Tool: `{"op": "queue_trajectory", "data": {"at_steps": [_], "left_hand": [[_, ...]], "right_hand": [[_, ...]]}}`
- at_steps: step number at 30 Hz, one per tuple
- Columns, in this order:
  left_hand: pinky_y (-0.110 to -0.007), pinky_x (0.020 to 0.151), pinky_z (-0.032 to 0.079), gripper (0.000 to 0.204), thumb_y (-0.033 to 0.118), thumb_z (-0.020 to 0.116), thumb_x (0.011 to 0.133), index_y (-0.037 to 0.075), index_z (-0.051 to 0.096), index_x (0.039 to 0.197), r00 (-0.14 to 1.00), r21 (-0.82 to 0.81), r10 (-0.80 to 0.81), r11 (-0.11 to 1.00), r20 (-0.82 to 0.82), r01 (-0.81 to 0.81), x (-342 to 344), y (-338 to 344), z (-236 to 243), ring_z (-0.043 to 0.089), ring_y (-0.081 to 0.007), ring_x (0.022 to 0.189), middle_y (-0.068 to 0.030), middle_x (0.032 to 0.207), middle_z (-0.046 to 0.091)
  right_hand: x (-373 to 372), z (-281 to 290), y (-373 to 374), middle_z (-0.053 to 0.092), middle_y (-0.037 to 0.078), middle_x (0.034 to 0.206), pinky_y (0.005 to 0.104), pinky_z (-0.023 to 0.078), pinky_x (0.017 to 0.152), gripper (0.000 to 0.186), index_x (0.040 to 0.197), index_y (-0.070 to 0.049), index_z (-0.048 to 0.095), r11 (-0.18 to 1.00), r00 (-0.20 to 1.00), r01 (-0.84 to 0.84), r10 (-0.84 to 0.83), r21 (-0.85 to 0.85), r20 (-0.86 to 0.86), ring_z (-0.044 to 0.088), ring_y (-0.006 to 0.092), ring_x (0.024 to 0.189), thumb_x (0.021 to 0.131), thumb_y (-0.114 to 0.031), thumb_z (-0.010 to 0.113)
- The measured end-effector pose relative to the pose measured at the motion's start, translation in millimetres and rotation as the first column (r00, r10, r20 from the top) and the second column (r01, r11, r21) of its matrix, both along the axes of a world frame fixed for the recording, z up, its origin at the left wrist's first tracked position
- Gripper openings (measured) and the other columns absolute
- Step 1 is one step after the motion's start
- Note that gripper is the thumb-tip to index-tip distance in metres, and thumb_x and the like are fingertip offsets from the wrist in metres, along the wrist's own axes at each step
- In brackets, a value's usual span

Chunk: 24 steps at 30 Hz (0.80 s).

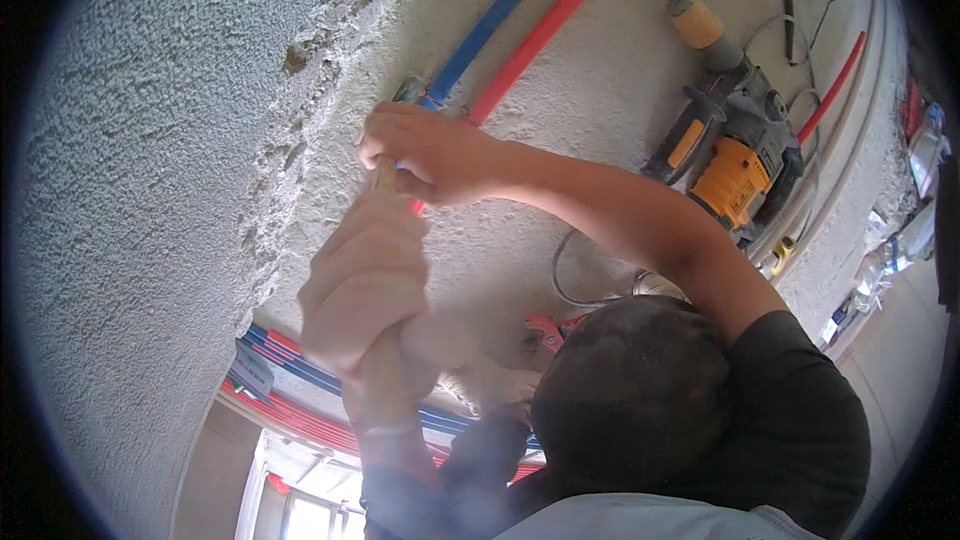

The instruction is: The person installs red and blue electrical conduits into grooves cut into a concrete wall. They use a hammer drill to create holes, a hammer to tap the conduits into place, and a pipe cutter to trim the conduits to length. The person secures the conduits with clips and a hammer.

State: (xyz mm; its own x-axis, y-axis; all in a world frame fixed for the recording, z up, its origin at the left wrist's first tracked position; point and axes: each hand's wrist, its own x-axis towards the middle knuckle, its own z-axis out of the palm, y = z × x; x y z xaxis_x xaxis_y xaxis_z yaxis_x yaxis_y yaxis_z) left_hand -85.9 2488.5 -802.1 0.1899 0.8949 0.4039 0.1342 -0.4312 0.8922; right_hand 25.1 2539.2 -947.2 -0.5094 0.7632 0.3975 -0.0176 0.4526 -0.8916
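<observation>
My right hand is closed beside the rough wall, where a blue pipe and a red pipe run in under it. A narrow tan thing shows at its fingers, and a greenish piece sticks out just above; what the hand grips is mostly hidden. Just below it, my left hand is smeared by motion, so its fingers and anything in them cannot be made out. A red bit shows between the two hands.
An orange and black rotary hammer with a cable lies on the concrete at right. A red tool lies near a dark rounded shape. Red and blue pipes run along the lower left. Plastic bottles lie at far right.
</observation>
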Motion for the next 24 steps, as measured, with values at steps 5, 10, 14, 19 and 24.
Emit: {"op": "queue_trajectory", "data": {"at_steps": [5,10,14,19,24], "left_hand": [[-0.037,0.054,0.043,0.048,0.041,0.077,0.090,0.009,0.048,0.070,0.984,0.003,-0.172,0.985,0.053,0.172,-2.5,11.8,-11.9,0.045,-0.0185,0.052,-0.0027,0.059,0.048],[-0.036,0.051,0.046,0.040,0.029,0.081,0.075,0.009,0.047,0.069,0.935,0.044,-0.349,0.937,0.060,0.347,-16.3,20.3,-5.8,0.048,-0.0177,0.050,-0.0019,0.058,0.049],[-0.036,0.052,0.050,0.036,0.027,0.079,0.066,0.008,0.049,0.068,0.874,0.062,-0.481,0.876,0.066,0.478,-28.3,32.2,-9.9,0.052,-0.0190,0.052,-0.0027,0.059,0.050],[-0.035,0.054,0.054,0.036,0.029,0.082,0.070,0.009,0.052,0.076,0.868,0.037,-0.495,0.869,0.029,0.494,-35.2,30.1,-4.4,0.054,-0.0157,0.053,-0.0024,0.061,0.053],[-0.036,0.053,0.049,0.049,0.041,0.084,0.075,0.009,0.047,0.070,0.882,0.067,-0.459,0.889,0.109,0.454,-37.9,24.7,-9.1,0.050,-0.0178,0.050,-0.0006,0.059,0.048]], "right_hand": [[4.8,-12.1,-10.7,0.059,0.011,0.103,0.0452,0.048,0.086,0.030,0.103,-0.008,0.054,0.991,0.991,0.129,-0.129,-0.024,-0.023,0.059,0.0333,0.101,0.084,-0.004,0.076],[-6.1,-6.5,-11.7,0.060,0.011,0.105,0.0466,0.049,0.086,0.033,0.104,-0.008,0.054,0.985,0.987,0.162,-0.160,0.052,-0.030,0.059,0.0337,0.102,0.081,-0.006,0.079],[-6.2,-11.8,-8.3,0.060,0.011,0.107,0.0473,0.050,0.090,0.036,0.106,-0.009,0.055,0.984,0.989,0.146,-0.146,0.099,-0.001,0.060,0.0350,0.105,0.079,-0.008,0.080],[-8.1,-11.8,-8.6,0.060,0.011,0.107,0.0486,0.051,0.096,0.038,0.108,-0.008,0.056,0.979,0.987,0.157,-0.159,0.131,0.003,0.061,0.0364,0.108,0.078,-0.007,0.079],[-12.8,-14.3,-7.0,0.062,0.010,0.105,0.0457,0.049,0.091,0.031,0.101,-0.009,0.057,0.977,0.989,0.150,-0.150,0.151,-0.011,0.060,0.0325,0.105,0.081,-0.018,0.079]]}}
